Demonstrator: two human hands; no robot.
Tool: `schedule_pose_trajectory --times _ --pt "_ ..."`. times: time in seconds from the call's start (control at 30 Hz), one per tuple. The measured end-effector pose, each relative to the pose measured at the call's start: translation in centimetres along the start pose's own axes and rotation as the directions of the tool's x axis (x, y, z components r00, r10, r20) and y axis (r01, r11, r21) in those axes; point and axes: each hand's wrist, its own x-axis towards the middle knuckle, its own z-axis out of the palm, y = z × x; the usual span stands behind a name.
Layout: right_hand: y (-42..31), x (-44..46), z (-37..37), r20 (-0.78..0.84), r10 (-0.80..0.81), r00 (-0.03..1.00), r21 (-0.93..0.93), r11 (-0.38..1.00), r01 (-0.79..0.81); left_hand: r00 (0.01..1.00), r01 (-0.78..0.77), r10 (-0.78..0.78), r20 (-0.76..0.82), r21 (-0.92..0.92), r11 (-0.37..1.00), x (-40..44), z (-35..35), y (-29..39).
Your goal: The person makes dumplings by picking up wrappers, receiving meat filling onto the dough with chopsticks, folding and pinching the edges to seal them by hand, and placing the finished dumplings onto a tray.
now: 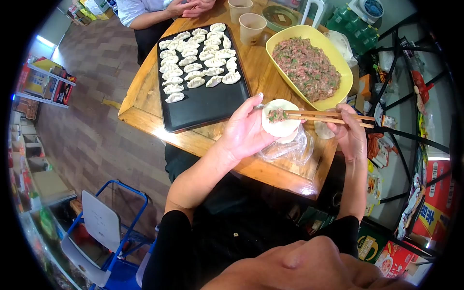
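A round dumpling wrapper [285,129] rests across the palm side of my left hand [241,129], with the thumb raised beside its edge. On the wrapper sits a small lump of meat filling [276,116]. My right hand [351,131] grips a pair of wooden chopsticks [316,116], whose tips touch that lump. Beyond my hands, a yellow bowl [345,90] holds pink minced filling [307,67] flecked with green. To the left, a black baking tray [205,107] carries rows of folded dumplings [194,67]. Clear plastic [290,151] and another pale round wrapper [325,129] lie beneath my hands.
Two paper cups [252,28] and a round green dish [280,18] stand at the back of the wooden table [137,104]. A co-worker's hands [191,7] are beyond the tray. Lower left is a blue-framed chair [102,220]; shelves with packages line the right.
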Motion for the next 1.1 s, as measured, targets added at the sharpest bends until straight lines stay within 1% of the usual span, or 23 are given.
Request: schedule_pose_trajectory --times 0.07,0.1,0.17,0.27,0.5,0.57,0.67,0.73,0.83,1.03,1.1 --pt "-0.6 -0.2 0.2 0.031 -0.037 0.999 -0.113 0.993 0.04 1.0 -0.01 0.01 -0.012 0.003 1.0 0.1 -0.2 -0.1" --pt "-0.9 -0.2 0.3 0.03 -0.035 0.999 -0.114 0.993 0.038 1.0 -0.02 0.02 -0.023 0.008 1.0 0.2 -0.3 -0.1" --pt "-1.4 -0.1 0.4 0.069 -0.046 0.997 -0.182 0.982 0.058 0.999 -0.029 0.029 -0.027 0.019 0.999 0.4 -0.5 -0.1" --pt "-2.0 0.2 0.3 0.093 -0.06 0.994 -0.208 0.975 0.078 0.999 -0.045 0.046 -0.028 0.036 0.998 0.4 -0.4 0.1" --pt "-3.1 0.6 0.4 0.111 -0.068 0.991 -0.246 0.965 0.094 0.998 -0.056 0.057 -0.027 0.024 0.998 0.5 -0.4 0.0" --pt "-2.8 0.7 0.8 0.069 -0.056 0.996 -0.275 0.959 0.073 0.997 -0.064 0.065 -0.035 0.027 0.998 0.5 -0.7 0.1" --pt "-2.7 0.7 1.3 0.101 -0.063 0.993 -0.228 0.97 0.084 0.996 -0.075 0.076 -0.047 0.024 0.997 0.5 -0.7 0.1" --pt "-2.7 0.8 1.3 0.107 -0.064 0.992 -0.227 0.97 0.087 0.996 -0.077 0.077 -0.053 0.016 0.997 0.5 -0.7 0.2" --pt "-2.9 0.8 1.2 0.101 -0.065 0.993 -0.25 0.964 0.088 0.998 -0.062 0.062 -0.014 0.004 0.998 0.6 -1.1 0.4" --pt "-3.3 1.0 0.9 0.113 -0.058 0.992 -0.272 0.958 0.087 0.996 -0.084 0.087 -0.021 0.113 0.99 0.6 -1.4 0.8" --pt "-3.0 1.2 0.8 0.106 -0.054 0.993 -0.262 0.962 0.081 0.994 -0.069 0.081 -0.071 0.153 0.986 0.6 -1.2 0.6"
